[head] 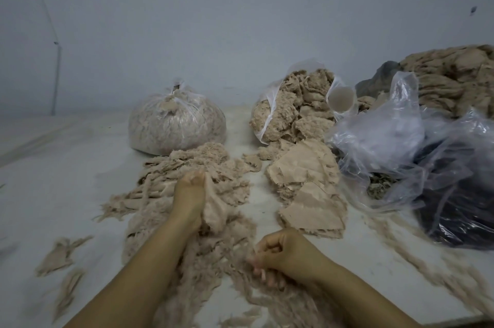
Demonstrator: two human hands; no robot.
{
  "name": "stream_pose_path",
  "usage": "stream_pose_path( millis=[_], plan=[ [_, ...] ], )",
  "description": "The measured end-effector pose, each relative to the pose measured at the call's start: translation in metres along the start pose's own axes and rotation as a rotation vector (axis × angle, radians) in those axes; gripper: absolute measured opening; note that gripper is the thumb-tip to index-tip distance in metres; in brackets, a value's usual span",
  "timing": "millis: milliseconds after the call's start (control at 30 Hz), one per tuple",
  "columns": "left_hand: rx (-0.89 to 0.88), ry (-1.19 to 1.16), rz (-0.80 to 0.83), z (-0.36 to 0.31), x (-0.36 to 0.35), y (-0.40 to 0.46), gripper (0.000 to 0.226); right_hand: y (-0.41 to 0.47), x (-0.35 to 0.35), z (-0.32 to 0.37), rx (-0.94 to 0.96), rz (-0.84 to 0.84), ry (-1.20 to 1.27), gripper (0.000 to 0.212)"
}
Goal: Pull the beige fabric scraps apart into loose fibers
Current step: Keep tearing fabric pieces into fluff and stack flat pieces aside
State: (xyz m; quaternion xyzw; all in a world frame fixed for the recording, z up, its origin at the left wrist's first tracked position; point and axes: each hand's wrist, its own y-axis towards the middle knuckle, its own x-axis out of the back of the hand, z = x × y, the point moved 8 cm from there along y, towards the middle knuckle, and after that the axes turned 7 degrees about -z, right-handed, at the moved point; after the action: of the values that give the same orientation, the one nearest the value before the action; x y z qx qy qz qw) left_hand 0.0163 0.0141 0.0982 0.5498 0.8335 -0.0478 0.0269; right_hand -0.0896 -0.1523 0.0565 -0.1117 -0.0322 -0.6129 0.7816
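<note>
My left hand (190, 195) grips a beige fabric scrap (217, 208) and holds it above the pile of loose beige fibers (208, 250) in the middle of the white table (53, 180). My right hand (278, 254) is nearer to me, fingers curled, pinching a small blurred tuft of fiber over the same pile. A stack of flat, whole beige scraps (307, 183) lies just right of my hands.
A tied clear bag of fibers (176, 122) stands behind the pile. An open bag of scraps (294, 106) with a cardboard tube (342, 99) is to its right. Crumpled clear and dark plastic bags (417, 156) and a big heap of beige fabric (454, 76) fill the right side.
</note>
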Motion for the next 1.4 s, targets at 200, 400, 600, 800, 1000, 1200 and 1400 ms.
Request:
stream_pose_path(
  millis=[200,400,600,800,1000,1200,1400],
  plan=[
    [-0.103,-0.003,0.294,0.003,-0.043,-0.039,0.027,0.013,0.009,0.019,0.026,-0.221,0.188,0.033],
    [-0.150,-0.044,0.072,-0.006,-0.017,-0.019,0.029,0.010,0.033,-0.001,-0.056,-0.227,0.093,0.021],
    [-0.128,-0.029,0.251,0.007,-0.049,-0.045,0.027,0.019,0.017,0.010,-0.012,-0.245,0.320,0.033],
    [-0.375,0.243,0.239,0.001,-0.045,-0.041,0.022,0.012,0.070,0.005,0.154,-0.732,0.499,0.017],
    [-0.550,0.479,0.261,0.002,-0.051,-0.040,0.030,0.015,0.094,-0.002,0.154,-0.793,0.431,0.016],
    [-0.544,0.550,0.203,-0.002,-0.023,-0.015,0.038,0.022,0.147,-0.021,0.050,-0.863,0.214,0.027],
    [-0.688,0.759,0.281,-0.001,0.006,-0.007,0.010,-0.004,0.140,0.005,0.244,-1.066,-0.459,0.028]
  ],
)
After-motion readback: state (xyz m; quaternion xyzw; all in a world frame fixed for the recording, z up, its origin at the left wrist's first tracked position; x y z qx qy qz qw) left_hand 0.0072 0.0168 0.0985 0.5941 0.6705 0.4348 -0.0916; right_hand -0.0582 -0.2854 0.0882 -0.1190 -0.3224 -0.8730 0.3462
